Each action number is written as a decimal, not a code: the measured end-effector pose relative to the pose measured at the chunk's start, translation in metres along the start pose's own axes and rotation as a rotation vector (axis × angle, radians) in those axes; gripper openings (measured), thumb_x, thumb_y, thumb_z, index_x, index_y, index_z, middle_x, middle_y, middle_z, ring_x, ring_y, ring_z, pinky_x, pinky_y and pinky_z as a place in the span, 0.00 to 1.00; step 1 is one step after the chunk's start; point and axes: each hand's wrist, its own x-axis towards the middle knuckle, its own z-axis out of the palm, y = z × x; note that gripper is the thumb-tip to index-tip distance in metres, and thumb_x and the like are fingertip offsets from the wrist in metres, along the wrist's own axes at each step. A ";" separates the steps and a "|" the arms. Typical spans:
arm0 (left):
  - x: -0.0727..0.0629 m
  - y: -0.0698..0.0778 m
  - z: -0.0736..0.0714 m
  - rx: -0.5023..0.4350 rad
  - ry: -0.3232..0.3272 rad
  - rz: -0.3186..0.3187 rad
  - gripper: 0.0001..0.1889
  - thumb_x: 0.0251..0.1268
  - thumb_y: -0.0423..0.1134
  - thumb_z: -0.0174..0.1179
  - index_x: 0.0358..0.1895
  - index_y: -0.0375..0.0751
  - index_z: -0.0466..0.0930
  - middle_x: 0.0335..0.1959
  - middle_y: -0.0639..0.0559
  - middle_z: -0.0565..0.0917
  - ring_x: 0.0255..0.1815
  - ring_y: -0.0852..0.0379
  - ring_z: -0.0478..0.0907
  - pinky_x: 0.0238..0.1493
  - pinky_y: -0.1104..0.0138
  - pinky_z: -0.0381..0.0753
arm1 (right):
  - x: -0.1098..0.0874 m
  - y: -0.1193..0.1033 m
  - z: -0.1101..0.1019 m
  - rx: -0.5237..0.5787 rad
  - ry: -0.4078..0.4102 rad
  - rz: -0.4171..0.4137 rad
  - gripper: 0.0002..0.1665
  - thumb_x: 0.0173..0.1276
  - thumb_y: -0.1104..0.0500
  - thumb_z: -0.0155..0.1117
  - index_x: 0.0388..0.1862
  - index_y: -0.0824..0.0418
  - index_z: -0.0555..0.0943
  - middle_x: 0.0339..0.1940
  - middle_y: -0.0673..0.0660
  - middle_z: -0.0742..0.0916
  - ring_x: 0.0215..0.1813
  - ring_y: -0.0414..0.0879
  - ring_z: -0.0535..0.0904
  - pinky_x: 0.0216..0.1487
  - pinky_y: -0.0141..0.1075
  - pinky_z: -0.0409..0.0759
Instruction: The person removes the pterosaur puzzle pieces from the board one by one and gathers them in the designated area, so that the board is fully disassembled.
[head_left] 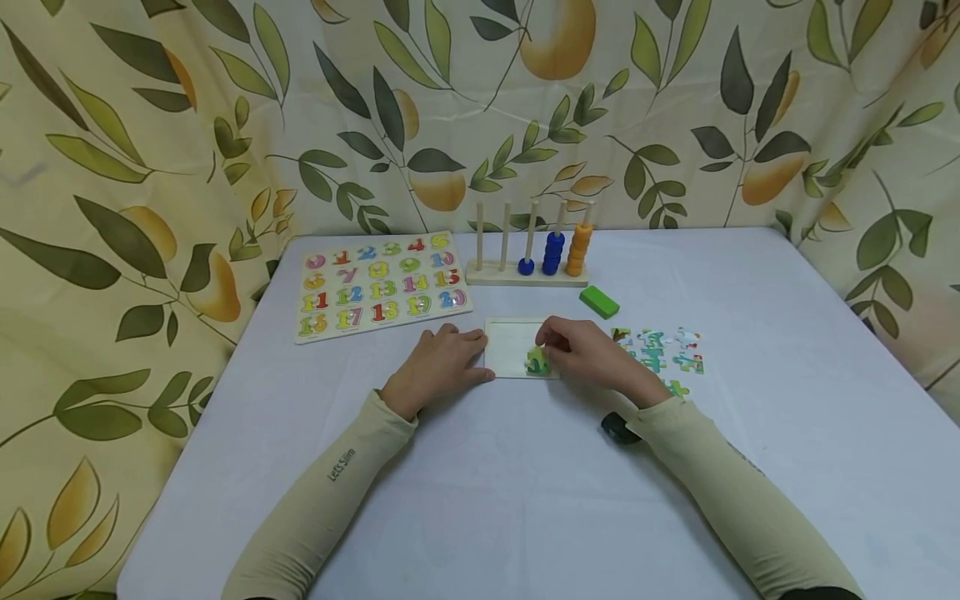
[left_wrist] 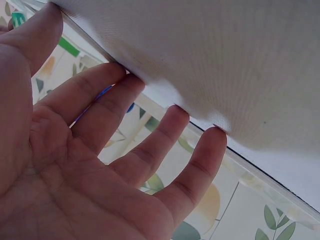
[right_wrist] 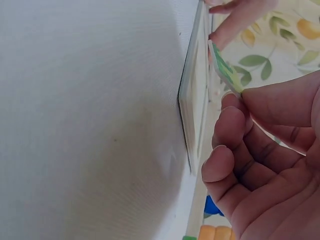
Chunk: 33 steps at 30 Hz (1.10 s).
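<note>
Right hand [head_left: 592, 357] grip pinches a green puzzle piece [head_left: 537, 361] between thumb and fingers, piece held at the near right corner of the puzzle tray [head_left: 513, 342]; right wrist view shows the piece [right_wrist: 226, 71] tilted, its edge at the tray [right_wrist: 192, 107] rim, other fingers [right_wrist: 227, 172] curled below it. Left hand [head_left: 441, 364] grip released, flat, palm down on the worktop [head_left: 480, 500], fingertips touching the tray's left edge; left wrist view shows straight spread fingers [left_wrist: 165, 145] pressed onto the white surface, holding nothing. Tray lies between the two hands, mostly bare pale inside.

Loose puzzle pieces [head_left: 660, 354] spread just right of the right hand, near but apart from the tray. Green block [head_left: 599, 301] beyond the right hand, a little to its right. Wooden peg stacker [head_left: 528, 262] further beyond, five pegs, blue rings [head_left: 553, 252] on two pegs and orange rings [head_left: 579, 248] on the rightmost. Number board [head_left: 381, 286] with coloured digits beyond and left of the left hand, well apart from it. Small dark object [head_left: 618, 427] under the right wrist, partly hidden by the sleeve, cannot tell what it is. Leaf-and-fruit patterned curtain [head_left: 225, 125] behind and beside the worktop. Both arms in beige sleeves [head_left: 322, 492]
</note>
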 end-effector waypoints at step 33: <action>0.000 0.001 0.000 -0.011 -0.006 -0.007 0.36 0.77 0.61 0.64 0.79 0.45 0.74 0.79 0.52 0.73 0.71 0.42 0.73 0.63 0.43 0.76 | -0.048 0.001 -0.029 0.017 0.067 0.064 0.06 0.78 0.67 0.64 0.50 0.64 0.84 0.39 0.53 0.87 0.40 0.48 0.79 0.42 0.39 0.80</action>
